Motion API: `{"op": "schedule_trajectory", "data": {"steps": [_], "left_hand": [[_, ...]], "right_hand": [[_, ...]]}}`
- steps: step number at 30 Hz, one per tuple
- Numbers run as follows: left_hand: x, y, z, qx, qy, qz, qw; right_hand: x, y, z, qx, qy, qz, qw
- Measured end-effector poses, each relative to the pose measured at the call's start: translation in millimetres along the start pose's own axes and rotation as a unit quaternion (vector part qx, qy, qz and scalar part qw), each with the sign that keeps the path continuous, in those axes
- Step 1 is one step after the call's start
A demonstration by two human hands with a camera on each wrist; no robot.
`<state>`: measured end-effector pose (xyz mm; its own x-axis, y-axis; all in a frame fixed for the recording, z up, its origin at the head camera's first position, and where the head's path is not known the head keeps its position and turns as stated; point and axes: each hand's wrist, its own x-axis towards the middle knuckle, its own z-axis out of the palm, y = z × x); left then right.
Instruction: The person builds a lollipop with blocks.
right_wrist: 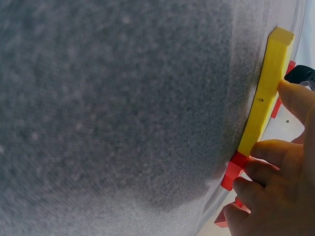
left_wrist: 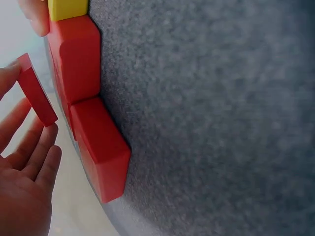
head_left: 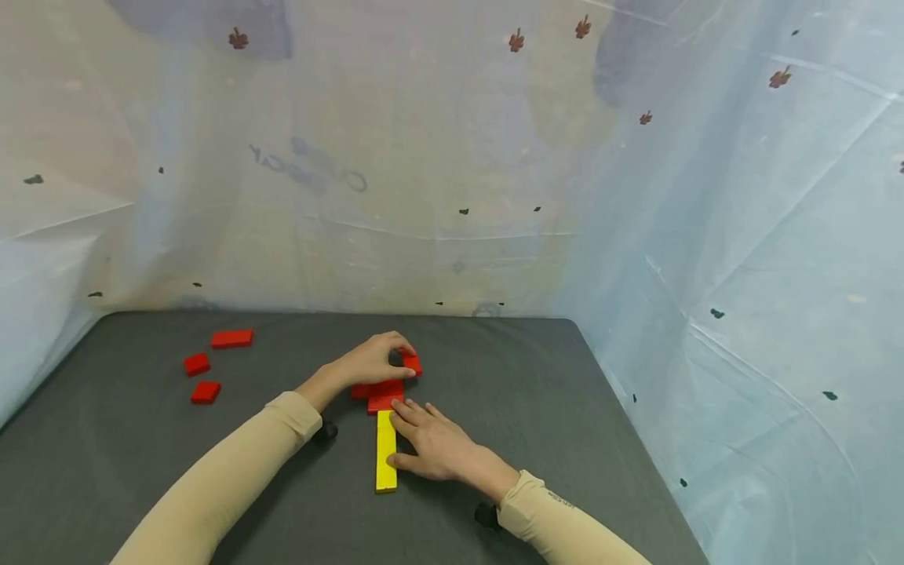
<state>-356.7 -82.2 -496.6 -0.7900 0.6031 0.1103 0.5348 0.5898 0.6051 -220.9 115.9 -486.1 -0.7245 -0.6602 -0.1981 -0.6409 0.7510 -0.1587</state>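
Observation:
My left hand (head_left: 370, 362) pinches a small flat red block (head_left: 413, 363) between thumb and fingertips, and the left wrist view shows the block (left_wrist: 37, 92) held tilted, above the table. Below it, red blocks (head_left: 381, 402) lie against each other at the far end of a long yellow bar (head_left: 384, 471). Two of them show in the left wrist view, one (left_wrist: 78, 61) touching the yellow end, the other (left_wrist: 101, 142) set at an angle. My right hand (head_left: 441, 446) rests along the bar's right side, thumb and fingertips touching it, fingers spread, none curled round it.
Three loose red blocks, one longer (head_left: 231, 339) and two short (head_left: 197, 364) (head_left: 205, 392), lie at the table's far left. The dark grey table (head_left: 558, 392) has a translucent plastic sheet (head_left: 424, 157) hanging behind it and along its right. Black wrist devices (head_left: 486, 515) sit under the forearms.

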Motion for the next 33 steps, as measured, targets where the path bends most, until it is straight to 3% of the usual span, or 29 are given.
{"op": "schedule_trajectory", "data": {"steps": [6,22,33], "left_hand": [[2.5,-1.5,5.2,0.011,-0.019,-0.002,0.9998],[5.8,-4.9,10.3,0.035,-0.023,0.011,0.999],[7.8,-7.4,13.1,0.06,-0.032,-0.018,0.9975]], "right_hand": [[1.2,0,1,0.004,-0.002,-0.004,1.0],[-0.1,0,0,0.005,0.004,-0.007,1.0],[-0.2,-1,-1,0.005,0.005,-0.004,1.0]]}}
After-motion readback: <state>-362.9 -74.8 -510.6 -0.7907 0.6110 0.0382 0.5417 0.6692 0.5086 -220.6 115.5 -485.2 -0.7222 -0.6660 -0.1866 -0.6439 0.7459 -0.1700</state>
